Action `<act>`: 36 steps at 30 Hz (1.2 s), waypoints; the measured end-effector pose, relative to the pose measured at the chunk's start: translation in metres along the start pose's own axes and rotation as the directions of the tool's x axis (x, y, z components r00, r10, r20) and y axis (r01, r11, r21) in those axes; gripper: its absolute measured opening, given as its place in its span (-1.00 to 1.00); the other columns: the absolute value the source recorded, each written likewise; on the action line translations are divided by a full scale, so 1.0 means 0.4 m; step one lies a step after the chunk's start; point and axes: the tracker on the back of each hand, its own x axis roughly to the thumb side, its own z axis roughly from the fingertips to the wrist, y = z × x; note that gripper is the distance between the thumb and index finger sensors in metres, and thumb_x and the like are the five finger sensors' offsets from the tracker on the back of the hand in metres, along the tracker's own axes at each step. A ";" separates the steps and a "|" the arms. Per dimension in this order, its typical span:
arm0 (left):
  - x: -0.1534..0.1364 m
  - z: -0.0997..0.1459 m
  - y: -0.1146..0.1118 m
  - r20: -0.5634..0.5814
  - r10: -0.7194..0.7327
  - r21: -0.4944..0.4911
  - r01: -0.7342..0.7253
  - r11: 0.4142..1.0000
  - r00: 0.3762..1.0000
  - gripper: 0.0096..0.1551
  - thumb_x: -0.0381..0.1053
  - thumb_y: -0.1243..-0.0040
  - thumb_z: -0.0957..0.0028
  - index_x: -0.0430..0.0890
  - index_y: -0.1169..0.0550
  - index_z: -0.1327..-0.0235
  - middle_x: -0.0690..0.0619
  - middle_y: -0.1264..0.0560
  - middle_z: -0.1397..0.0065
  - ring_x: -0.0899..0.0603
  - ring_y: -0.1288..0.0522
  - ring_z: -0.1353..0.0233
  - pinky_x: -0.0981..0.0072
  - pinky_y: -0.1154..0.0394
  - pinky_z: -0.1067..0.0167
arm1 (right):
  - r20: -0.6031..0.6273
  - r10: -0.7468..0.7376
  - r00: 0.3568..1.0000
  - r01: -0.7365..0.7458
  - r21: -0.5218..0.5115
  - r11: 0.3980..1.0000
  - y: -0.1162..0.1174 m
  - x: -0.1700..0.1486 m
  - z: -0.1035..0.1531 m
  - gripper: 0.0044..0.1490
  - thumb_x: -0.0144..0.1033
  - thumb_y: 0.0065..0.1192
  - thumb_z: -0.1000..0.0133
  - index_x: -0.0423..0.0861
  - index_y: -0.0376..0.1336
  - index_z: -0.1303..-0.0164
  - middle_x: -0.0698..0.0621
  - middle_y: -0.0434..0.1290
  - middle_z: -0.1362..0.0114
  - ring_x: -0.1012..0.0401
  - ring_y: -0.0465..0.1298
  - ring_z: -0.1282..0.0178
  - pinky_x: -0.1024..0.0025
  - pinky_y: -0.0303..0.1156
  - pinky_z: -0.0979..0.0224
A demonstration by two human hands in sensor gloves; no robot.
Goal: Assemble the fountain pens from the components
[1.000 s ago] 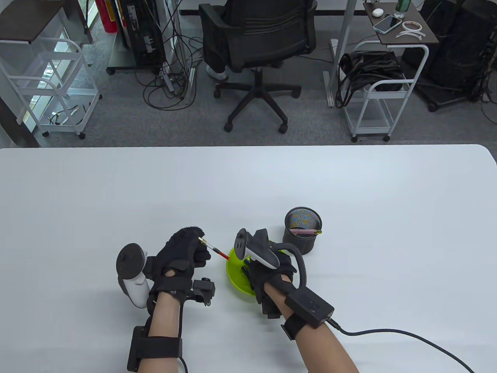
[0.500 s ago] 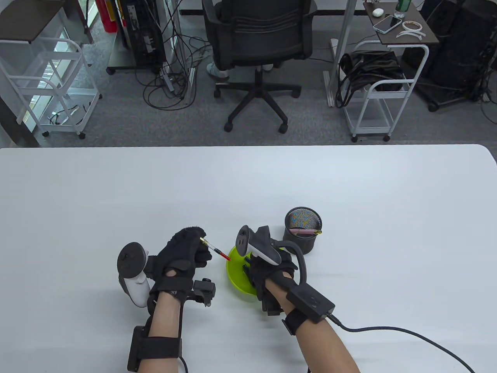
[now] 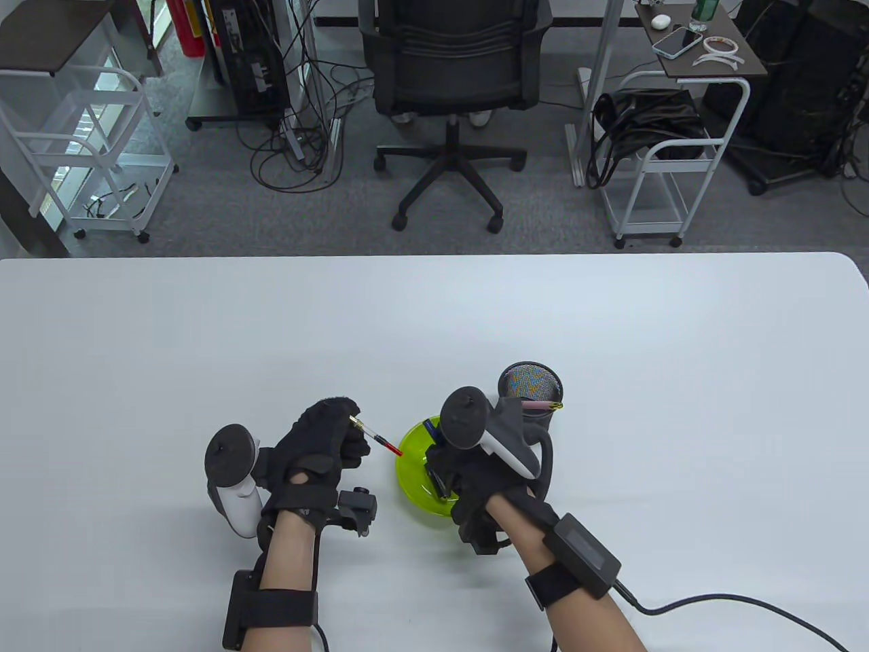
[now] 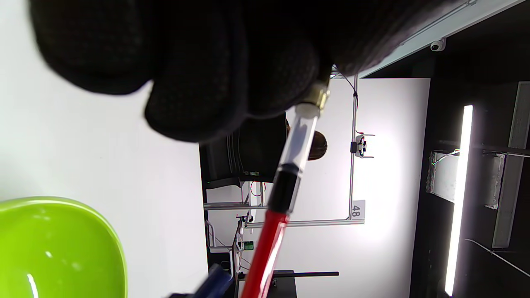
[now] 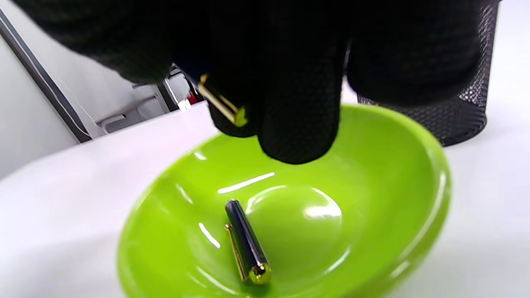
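left hand (image 3: 326, 441) pinches pen core (image 3: 375, 437) | right hand (image 3: 475, 475) grips dark barrel (image 3: 430, 432) over green bowl (image 3: 411, 479) | align axes before sliding on

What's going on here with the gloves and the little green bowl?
A person in sensor gloves is putting fountain pens together. The left hand holds a pen's inner part, clear with a red end, up beside the green bowl. The right hand is over the bowl, pinching a dark piece with a gold clip. A dark cap lies in the bowl, and a pink pen sits in the mesh cup.
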 end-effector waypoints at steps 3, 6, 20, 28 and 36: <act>-0.002 -0.002 -0.004 -0.004 -0.003 -0.012 0.002 1.000 1.000 -0.51 0.10 -0.10 -0.15 -0.19 -0.53 -0.16 -0.09 -0.61 -0.03 -0.12 -0.65 0.07 -0.05 -0.57 0.09 | 0.067 -0.045 0.997 0.050 -0.068 0.996 -0.012 -0.013 0.047 -0.33 -0.06 0.29 -0.05 -0.01 0.25 -0.37 0.03 0.61 -0.13 0.11 0.75 0.21 0.17 0.66 0.31; -0.013 -0.006 -0.013 -0.028 0.114 -0.063 -0.115 0.991 0.993 -0.51 0.10 -0.08 -0.17 -0.18 -0.51 -0.19 -0.07 -0.59 -0.05 -0.11 -0.65 0.05 -0.03 -0.57 0.06 | 0.111 -0.089 0.990 0.094 -0.046 0.994 -0.011 -0.023 0.076 -0.18 -0.15 0.35 -0.02 0.01 0.13 -0.51 0.07 0.57 -0.21 0.10 0.72 0.26 0.12 0.64 0.24; -0.032 -0.004 -0.023 -0.064 0.132 -0.065 -0.136 0.989 0.989 -0.51 0.10 -0.07 -0.17 -0.17 -0.50 -0.20 -0.06 -0.61 -0.07 -0.09 -0.66 0.06 -0.01 -0.59 0.07 | 0.255 -0.127 0.959 0.165 -0.135 0.977 -0.029 -0.032 0.136 -0.35 -0.14 0.44 0.05 -0.01 0.40 -0.28 -0.03 0.61 -0.14 0.08 0.70 0.21 0.09 0.64 0.19; -0.036 0.001 -0.049 -0.072 0.079 -0.108 -0.087 0.990 0.994 -0.51 0.10 -0.07 -0.17 -0.18 -0.50 -0.21 -0.06 -0.61 -0.07 -0.10 -0.66 0.05 -0.02 -0.58 0.07 | 0.264 -0.102 0.959 0.140 -0.128 0.982 -0.028 -0.029 0.138 -0.35 -0.13 0.46 0.06 -0.04 0.42 -0.25 -0.04 0.63 -0.11 0.10 0.70 0.24 0.09 0.64 0.20; -0.032 0.006 -0.083 -0.047 0.022 -0.171 -0.030 0.985 0.999 -0.51 0.11 -0.19 -0.15 -0.15 -0.50 -0.21 -0.04 -0.62 -0.09 -0.08 -0.67 0.05 -0.01 -0.60 0.07 | 0.252 -0.076 0.965 0.118 -0.158 0.980 -0.024 -0.023 0.142 -0.35 -0.11 0.45 0.05 -0.07 0.43 -0.24 -0.05 0.63 -0.08 0.13 0.70 0.30 0.13 0.65 0.26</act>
